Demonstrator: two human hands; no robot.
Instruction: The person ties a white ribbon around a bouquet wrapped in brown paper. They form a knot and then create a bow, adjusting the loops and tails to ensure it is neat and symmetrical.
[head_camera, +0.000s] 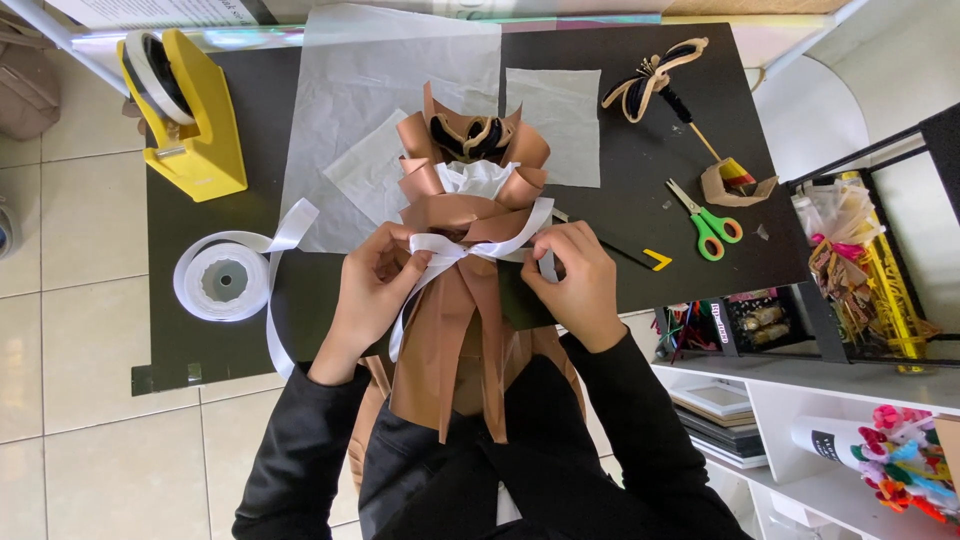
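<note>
Dark surface (640, 150) carries a brown-paper bouquet (470, 200) lying in the middle, stem end toward the person. Both arms bend in over it: left hand (372, 275) and right hand (572, 275) each pinch the white ribbon (450, 248) at its waist, knuckles up.

Brown-wrapped bouquet (468, 215) lies on the table — white ribbon (447, 252) knotted around its neck.

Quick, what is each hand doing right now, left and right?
Left hand: closed, pinching the white ribbon at the bouquet.
Right hand: closed, pinching the same ribbon on the other side.
</note>
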